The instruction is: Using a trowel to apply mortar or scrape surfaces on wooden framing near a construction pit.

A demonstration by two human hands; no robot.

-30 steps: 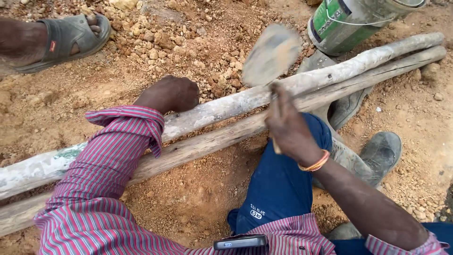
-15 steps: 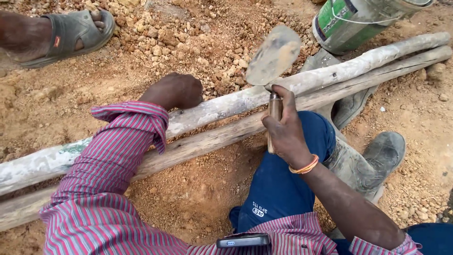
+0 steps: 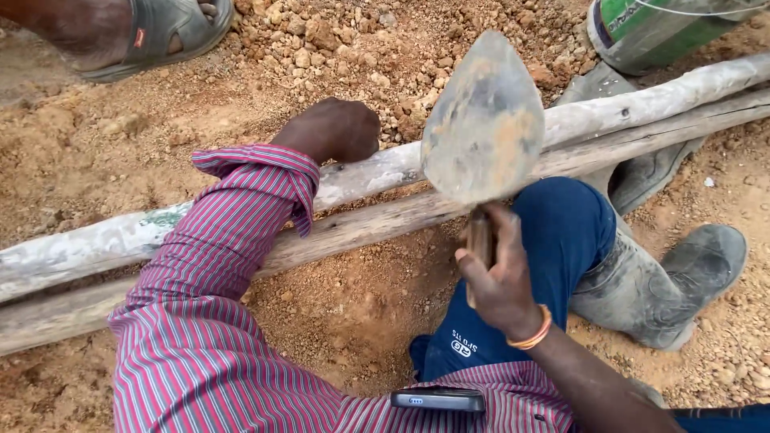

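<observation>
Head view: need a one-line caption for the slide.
Right hand raises a mortar-stained trowel over two wooden poles on red gravelly soil, left hand braced on the upper pole.

The person wore a long-sleeved shirt (image 3: pixel 200 321) of fine red, purple and white stripes, its cuff (image 3: pixel 265 172) unbuttoned just behind the left hand (image 3: pixel 333 128). A thin orange band (image 3: pixel 529 335) circled the wrist below the right hand (image 3: pixel 501 281). Blue trousers (image 3: pixel 553 240) and grey, mud-caked rubber boots (image 3: pixel 666 281) lay beyond that hand.
</observation>
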